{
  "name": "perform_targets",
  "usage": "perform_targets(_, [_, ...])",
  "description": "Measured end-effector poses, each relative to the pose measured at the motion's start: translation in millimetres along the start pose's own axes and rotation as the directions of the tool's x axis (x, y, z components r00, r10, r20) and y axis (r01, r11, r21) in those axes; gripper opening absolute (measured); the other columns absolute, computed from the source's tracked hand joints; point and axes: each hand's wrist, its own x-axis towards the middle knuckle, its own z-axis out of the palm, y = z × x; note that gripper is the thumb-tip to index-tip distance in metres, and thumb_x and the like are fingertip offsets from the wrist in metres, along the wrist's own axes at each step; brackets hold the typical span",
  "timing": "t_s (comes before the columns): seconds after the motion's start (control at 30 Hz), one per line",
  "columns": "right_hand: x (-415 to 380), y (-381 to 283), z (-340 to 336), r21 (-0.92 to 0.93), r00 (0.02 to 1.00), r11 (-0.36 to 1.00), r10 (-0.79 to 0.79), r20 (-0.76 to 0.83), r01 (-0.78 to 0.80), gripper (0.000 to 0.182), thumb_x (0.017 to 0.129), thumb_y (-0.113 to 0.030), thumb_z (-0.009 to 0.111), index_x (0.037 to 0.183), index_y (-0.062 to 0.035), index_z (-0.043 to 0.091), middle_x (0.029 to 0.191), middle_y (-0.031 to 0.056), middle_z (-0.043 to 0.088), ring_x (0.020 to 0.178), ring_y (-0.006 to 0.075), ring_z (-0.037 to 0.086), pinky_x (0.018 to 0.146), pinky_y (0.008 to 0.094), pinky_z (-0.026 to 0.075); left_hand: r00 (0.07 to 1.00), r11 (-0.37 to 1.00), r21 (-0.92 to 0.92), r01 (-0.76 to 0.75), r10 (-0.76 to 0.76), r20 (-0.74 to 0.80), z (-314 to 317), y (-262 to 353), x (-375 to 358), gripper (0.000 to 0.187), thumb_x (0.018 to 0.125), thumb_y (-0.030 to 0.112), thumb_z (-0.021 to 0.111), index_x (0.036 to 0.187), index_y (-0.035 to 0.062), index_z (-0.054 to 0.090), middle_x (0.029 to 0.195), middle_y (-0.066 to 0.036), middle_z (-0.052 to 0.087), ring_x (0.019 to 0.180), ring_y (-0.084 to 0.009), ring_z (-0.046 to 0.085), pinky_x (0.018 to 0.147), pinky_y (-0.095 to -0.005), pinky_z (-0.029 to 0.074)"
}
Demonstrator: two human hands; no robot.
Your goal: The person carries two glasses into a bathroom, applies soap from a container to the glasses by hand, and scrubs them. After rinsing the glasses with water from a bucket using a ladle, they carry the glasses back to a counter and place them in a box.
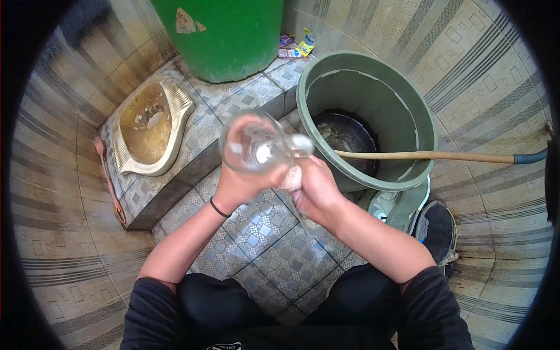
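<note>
A clear glass mug (256,143) with a handle is held up in front of me, slightly blurred. My left hand (248,178) is wrapped round its lower side, with a dark band on the wrist. Just right of it, near the handle, my right hand (318,189) is closed on a pale, crumpled scrubber (291,178). Some fingers of both hands are hidden behind the glass and the scrubber. Beneath my right hand a clear glass-like object shows faintly, too blurred to make out.
A large green-grey tub (429,137) stands at right, a tan hose (426,155) running into it. Behind are a green barrel (227,41) and sachets (305,44). A squat toilet (175,137) and a brush (111,181) are on the raised step at left. A bucket (452,230) sits lower right.
</note>
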Motion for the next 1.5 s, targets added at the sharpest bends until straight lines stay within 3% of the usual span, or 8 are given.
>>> perform_targets(0.03, [6.8,3.6,-8.5,0.077,0.998,0.997,-0.001,0.059,-0.004,0.038,0.101,-0.035,0.043,0.12,-0.0036,0.051,0.112,0.0079,0.061,0.095,0.0166,0.06,0.084,0.0326,0.05,0.983,0.933,0.315,-0.176,0.149,0.108,-8.5,-1.0,0.1,0.073,0.06,0.018,0.085,0.121,0.008,0.047,0.118,-0.013,0.056,0.107,-0.0224,0.058,0.092,-0.0333,0.047])
perform_targets(0.23, [-1.5,-6.8,-4.7,0.263,0.937,0.931,0.169,0.305,-0.253,0.036,0.098,-0.041,0.046,0.113,-0.009,0.055,0.104,0.0031,0.061,0.097,0.0147,0.059,0.083,0.0311,0.048,0.963,0.96,0.193,-0.203,0.16,0.216,-6.8,11.2,4.7,0.072,0.059,0.021,0.086,0.119,0.0061,0.05,0.111,-0.011,0.062,0.104,-0.026,0.063,0.091,-0.0361,0.048])
perform_targets(0.47, [13.8,3.3,-37.8,-0.305,0.972,0.927,0.234,0.011,-0.219,0.029,0.096,-0.03,0.054,0.091,-0.0015,0.057,0.072,0.0096,0.06,0.059,0.0156,0.06,0.046,0.0277,0.046,0.991,0.925,0.377,0.035,-0.081,0.107,-21.8,-9.5,0.2,0.069,0.058,0.02,0.086,0.115,0.005,0.05,0.105,-0.009,0.062,0.099,-0.0217,0.063,0.09,-0.0341,0.048])
perform_targets(0.6, [29.8,37.9,-85.4,-0.931,0.883,0.343,0.466,0.052,-0.126,0.038,0.092,-0.032,0.058,0.069,-0.0017,0.06,0.063,0.0104,0.061,0.052,0.0164,0.061,0.045,0.0311,0.049,0.917,0.9,0.178,0.398,-0.393,-0.063,-33.5,-77.9,-35.4,0.07,0.06,0.021,0.087,0.115,0.0045,0.047,0.104,-0.009,0.059,0.102,-0.0184,0.059,0.091,-0.0323,0.046])
perform_targets(0.67, [45.9,67.5,-133.2,-0.839,0.85,-0.257,0.372,0.372,0.48,0.036,0.089,-0.033,0.062,0.073,-0.0004,0.063,0.063,0.0112,0.062,0.047,0.0172,0.06,0.045,0.0326,0.05,0.913,0.881,0.254,0.4,-0.406,-0.029,-31.7,-102.1,-60.8,0.07,0.061,0.023,0.087,0.115,0.004,0.047,0.107,-0.01,0.059,0.104,-0.0195,0.058,0.092,-0.0333,0.045])
perform_targets(1.0, [28.2,53.2,-123.1,-0.94,0.806,-0.337,0.569,-0.165,0.045,0.039,0.084,-0.037,0.065,0.089,0.0019,0.065,0.077,0.0148,0.067,0.07,0.0306,0.067,0.068,0.0392,0.053,0.767,0.667,0.493,0.559,-0.642,-0.001,-2.7,-162.5,-137.7,0.069,0.062,0.021,0.086,0.117,0.0023,0.048,0.11,-0.011,0.059,0.104,-0.0216,0.058,0.093,-0.0331,0.045])
perform_targets(1.3, [32.7,58.4,-118.3,-1.0,0.998,0.019,-0.068,0.01,0.011,0.043,0.082,-0.024,0.065,0.114,0.0004,0.05,0.097,0.0274,0.062,0.096,0.0429,0.059,0.087,0.0463,0.046,0.567,0.559,0.211,0.802,-0.823,0.029,-0.7,-155.1,-120.3,0.058,0.078,0.024,0.074,0.123,0.0033,0.044,0.12,-0.01,0.056,0.11,-0.0194,0.056,0.094,-0.0334,0.045])
perform_targets(1.5, [36.3,67.4,-86.7,-0.837,0.744,-0.102,-0.412,0.527,0.537,0.044,0.09,-0.015,0.052,0.126,0.0081,0.041,0.126,0.0308,0.043,0.118,0.0462,0.044,0.101,0.0487,0.037,0.408,0.289,-0.456,0.842,-0.893,0.187,20.3,-106.7,-103.8,0.037,0.095,0.033,0.047,0.121,0.0068,0.051,0.113,-0.008,0.058,0.101,-0.0199,0.06,0.094,-0.0352,0.046])
